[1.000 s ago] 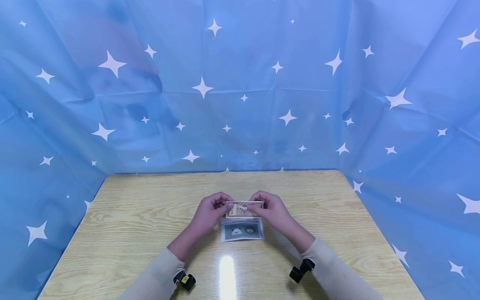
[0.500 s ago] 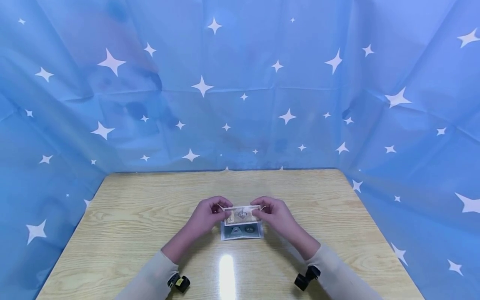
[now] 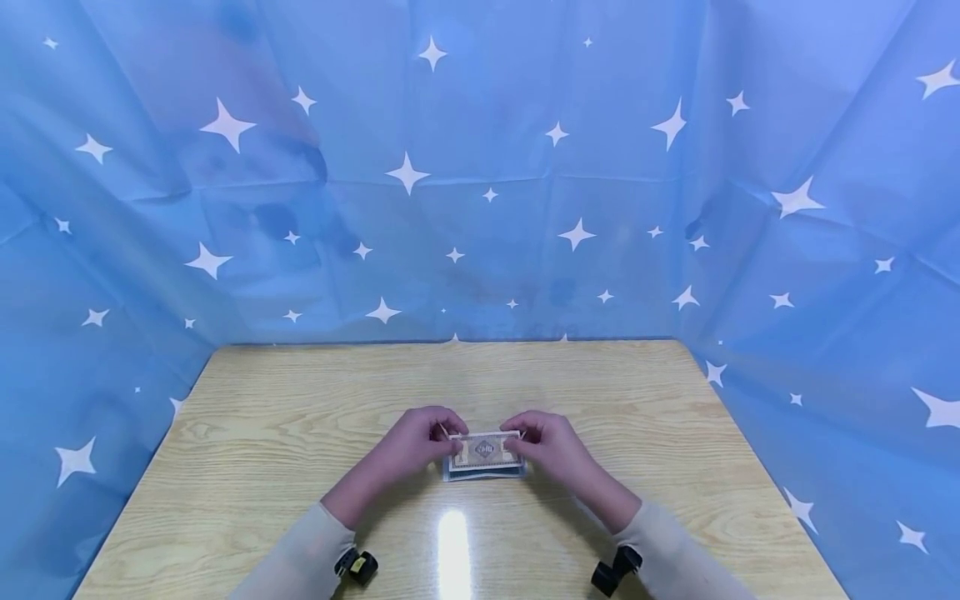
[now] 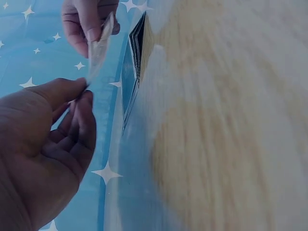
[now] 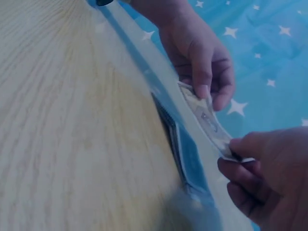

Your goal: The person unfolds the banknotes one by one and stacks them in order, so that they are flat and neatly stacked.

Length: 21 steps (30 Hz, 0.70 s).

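Between my hands hangs a brownish paper banknote [image 3: 485, 451], its printed face toward the head camera. My left hand [image 3: 416, 442] pinches its left end between thumb and fingers, and my right hand [image 3: 551, 446] pinches the right end. Just under it lies a small stack of blue-green banknotes [image 3: 486, 476], mostly covered in the head view. In the right wrist view the stack [image 5: 190, 154] rests on the table, its layered edges slightly spread. A gap shows there between the stack and the held banknote [image 5: 204, 115].
The pale wood table [image 3: 300, 417] spreads out on all sides of the notes. Behind and beside it hangs a blue cloth [image 3: 480, 208] with white stars. A bright reflection [image 3: 454, 554] lies on the tabletop in front of the stack. Each wrist wears a small black camera [image 3: 357, 567].
Both hands have brought the brown banknote down and toward me, from beyond the blue-green stack to right over it. The stack stays in place.
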Available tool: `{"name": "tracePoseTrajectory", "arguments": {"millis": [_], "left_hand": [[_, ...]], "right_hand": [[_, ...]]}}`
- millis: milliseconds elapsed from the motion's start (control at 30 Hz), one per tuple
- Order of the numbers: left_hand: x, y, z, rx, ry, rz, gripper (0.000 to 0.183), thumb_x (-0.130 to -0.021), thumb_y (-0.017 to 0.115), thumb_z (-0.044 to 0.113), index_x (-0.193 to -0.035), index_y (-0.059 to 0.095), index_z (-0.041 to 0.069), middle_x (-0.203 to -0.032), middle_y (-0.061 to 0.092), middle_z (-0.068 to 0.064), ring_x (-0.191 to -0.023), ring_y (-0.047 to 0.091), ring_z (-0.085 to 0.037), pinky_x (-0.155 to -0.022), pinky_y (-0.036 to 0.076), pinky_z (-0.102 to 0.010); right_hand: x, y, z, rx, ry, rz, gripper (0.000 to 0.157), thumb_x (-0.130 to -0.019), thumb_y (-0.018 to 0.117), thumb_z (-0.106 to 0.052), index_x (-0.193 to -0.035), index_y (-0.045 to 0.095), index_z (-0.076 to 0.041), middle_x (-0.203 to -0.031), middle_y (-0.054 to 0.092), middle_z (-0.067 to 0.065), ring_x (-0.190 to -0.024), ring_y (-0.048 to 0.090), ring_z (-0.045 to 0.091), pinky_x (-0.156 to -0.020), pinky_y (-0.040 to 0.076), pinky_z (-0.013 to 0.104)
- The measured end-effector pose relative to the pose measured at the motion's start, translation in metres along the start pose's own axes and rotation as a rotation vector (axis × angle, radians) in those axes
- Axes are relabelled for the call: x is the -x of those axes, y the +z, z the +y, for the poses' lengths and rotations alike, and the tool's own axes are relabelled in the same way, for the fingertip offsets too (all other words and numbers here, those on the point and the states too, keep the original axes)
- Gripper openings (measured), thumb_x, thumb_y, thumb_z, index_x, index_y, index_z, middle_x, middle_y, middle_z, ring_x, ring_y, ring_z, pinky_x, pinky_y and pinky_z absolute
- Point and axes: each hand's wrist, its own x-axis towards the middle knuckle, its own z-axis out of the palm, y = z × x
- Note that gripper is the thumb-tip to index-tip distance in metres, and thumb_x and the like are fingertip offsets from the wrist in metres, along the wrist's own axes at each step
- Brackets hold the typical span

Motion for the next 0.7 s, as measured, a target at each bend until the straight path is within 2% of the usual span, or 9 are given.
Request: {"name": "tracePoseTrajectory", "arguments": {"millis": [233, 533, 700], "left_hand": [[-0.0049, 0.0029, -0.0053, -0.090, -0.002, -0.056, 0.015, -0.099, 0.082, 0.006, -0.109, 0.078, 0.016, -0.091, 0.069, 0.007, -0.084, 0.065, -0.012, -0.074, 0.057, -0.030], [-0.0100, 0.0091, -0.0099, -0.192, -0.003, -0.076, 0.016, -0.099, 0.082, 0.006, -0.105, 0.075, 0.019, -0.091, 0.067, 0.010, -0.086, 0.063, -0.010, -0.078, 0.055, -0.031], [-0.0106, 0.0085, -0.0095, -0.219, 0.011, -0.094, 0.017, -0.097, 0.083, 0.004, -0.104, 0.075, 0.017, -0.091, 0.067, 0.010, -0.086, 0.063, -0.008, -0.079, 0.055, -0.031]], "right_hand": [[0.0030, 0.0048, 0.0029, 0.090, -0.037, -0.017, 0.018, -0.096, 0.084, -0.004, -0.113, 0.083, -0.009, -0.087, 0.070, -0.006, -0.072, 0.062, 0.009, -0.061, 0.054, 0.025], [0.0026, 0.0081, 0.0059, 0.208, -0.046, -0.017, 0.018, -0.097, 0.084, -0.004, -0.113, 0.083, -0.010, -0.092, 0.070, -0.009, -0.076, 0.059, 0.006, -0.066, 0.053, 0.025], [0.0014, 0.0094, 0.0096, 0.271, -0.081, -0.031, 0.016, -0.097, 0.084, -0.004, -0.111, 0.083, -0.010, -0.094, 0.071, -0.007, -0.078, 0.058, 0.005, -0.068, 0.051, 0.026]]}}
